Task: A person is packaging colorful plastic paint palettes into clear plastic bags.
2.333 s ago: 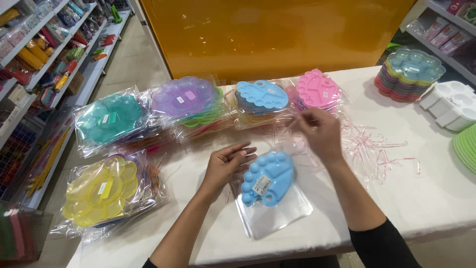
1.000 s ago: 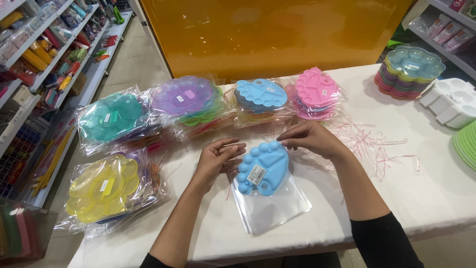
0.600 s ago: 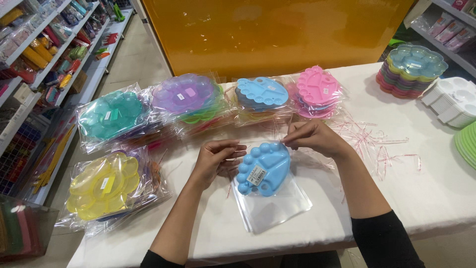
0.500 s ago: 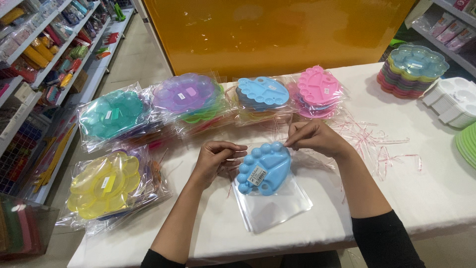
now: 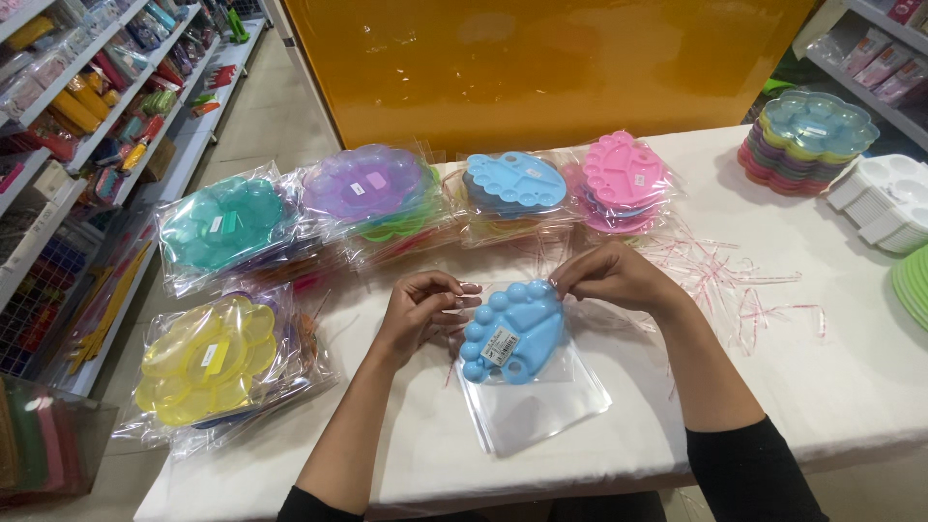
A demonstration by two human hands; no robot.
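Note:
A light blue foot-shaped paint palette lies inside a clear plastic sleeve on the white table. My left hand pinches the sleeve's top edge at the palette's left side. My right hand pinches the same edge at the palette's upper right. Both hands have fingers closed on the thin plastic flap.
Bagged stacks of palettes lie around: yellow, teal, purple, blue, pink. Loose red-edged strips lie to the right. Unbagged palettes and white trays sit far right. Shop shelves stand left.
Both hands came together onto the sleeve's top edge, and the blue palette now sits a little further up toward the bag's opening than 2.3 s ago.

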